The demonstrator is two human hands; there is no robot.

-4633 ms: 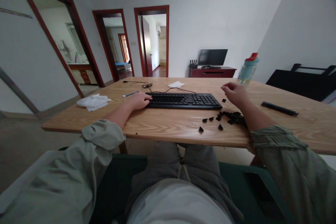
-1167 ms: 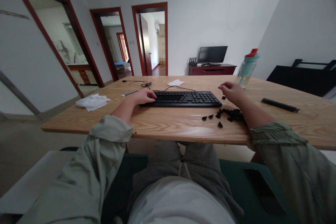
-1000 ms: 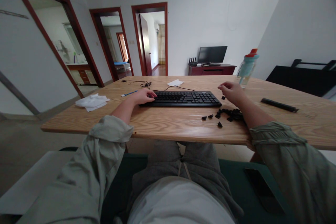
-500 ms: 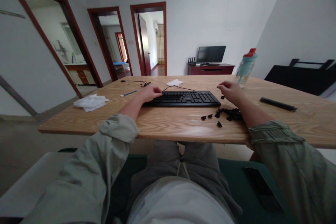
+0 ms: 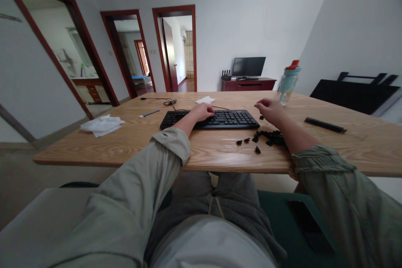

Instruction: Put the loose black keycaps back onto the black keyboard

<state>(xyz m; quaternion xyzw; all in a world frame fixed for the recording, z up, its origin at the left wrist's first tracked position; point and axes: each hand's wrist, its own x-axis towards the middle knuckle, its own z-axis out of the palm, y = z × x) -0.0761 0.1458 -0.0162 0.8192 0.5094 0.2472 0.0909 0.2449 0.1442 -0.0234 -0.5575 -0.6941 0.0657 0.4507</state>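
A black keyboard lies on the wooden table. My left hand rests on its keys near the middle, fingers curled. Just beyond the keyboard's right end hovers my right hand, with thumb and fingers pinched together; whether a keycap sits between them is too small to tell. A heap of loose black keycaps lies under my right forearm, and one lone keycap sits by the keyboard's right end.
White tissues lie at the left, a blue pen and a coiled cable beyond the keyboard. A teal bottle stands at the back right, a black bar to the right. A phone lies on the green seat.
My left hand slid rightward from the keyboard's left end onto its middle keys. My right hand stayed in place. The view shifted slightly to the right.
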